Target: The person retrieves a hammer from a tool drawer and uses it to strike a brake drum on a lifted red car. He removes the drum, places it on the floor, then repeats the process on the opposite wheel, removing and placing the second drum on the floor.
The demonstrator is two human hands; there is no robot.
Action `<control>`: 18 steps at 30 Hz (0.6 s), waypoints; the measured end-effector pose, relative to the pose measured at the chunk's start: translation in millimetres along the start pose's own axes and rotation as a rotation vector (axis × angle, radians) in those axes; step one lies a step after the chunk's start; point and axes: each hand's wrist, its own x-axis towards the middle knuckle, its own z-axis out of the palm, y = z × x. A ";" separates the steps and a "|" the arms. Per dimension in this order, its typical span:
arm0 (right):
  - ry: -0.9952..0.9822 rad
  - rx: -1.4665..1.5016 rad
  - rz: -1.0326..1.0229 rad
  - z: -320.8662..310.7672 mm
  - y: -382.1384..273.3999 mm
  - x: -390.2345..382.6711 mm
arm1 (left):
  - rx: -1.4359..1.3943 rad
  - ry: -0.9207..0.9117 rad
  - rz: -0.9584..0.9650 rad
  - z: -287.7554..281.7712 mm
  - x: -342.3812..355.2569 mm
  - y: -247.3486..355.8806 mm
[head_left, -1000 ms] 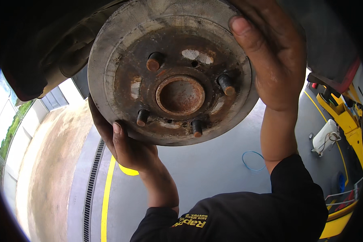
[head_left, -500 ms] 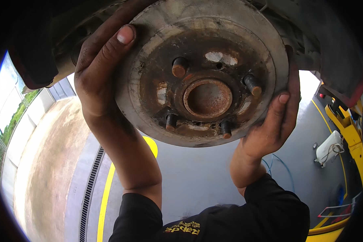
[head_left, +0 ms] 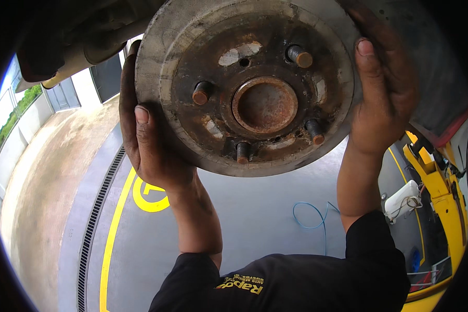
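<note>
A worn brake disc (head_left: pixel 192 57) fills the upper middle of the head view, grey at its outer ring and rusty at the centre. Several threaded wheel studs (head_left: pixel 300 56) stick out through it around a rusty round hub centre (head_left: pixel 265 105). My left hand (head_left: pixel 158 151) grips the rim at the lower left, thumb toward the face and fingers along the edge. Across from it, my right hand (head_left: pixel 382 99) is wrapped round the right rim, its thumb pointing up. The fingertips of both hands are partly hidden behind the disc.
Dark vehicle underbody (head_left: pixel 83 31) surrounds the disc above. Below lies a grey floor (head_left: pixel 265 223) with a yellow line, a drain grate (head_left: pixel 96 213) and a coiled blue hose (head_left: pixel 309 226). A yellow lift arm (head_left: pixel 434 182) and a white tank-like object (head_left: pixel 402 200) stand at right.
The disc and its studs have turned counterclockwise. My left hand has moved down along the rim and my right hand up. The whole view has shifted slightly.
</note>
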 end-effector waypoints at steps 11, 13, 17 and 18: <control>0.218 -0.373 0.589 53.3 -65.1 5.6 | 0.687 0.110 -0.304 24.7 57.0 39.3; 0.348 -0.424 0.502 57.7 -48.4 -10.1 | 0.627 -0.069 -0.251 17.8 68.8 17.1; 0.287 -0.358 0.462 52.0 -49.0 -51.2 | 0.588 -0.355 -0.158 5.5 74.4 16.6; 0.339 -0.341 0.467 53.4 -50.1 -53.8 | 0.600 -0.367 -0.148 7.7 73.9 17.7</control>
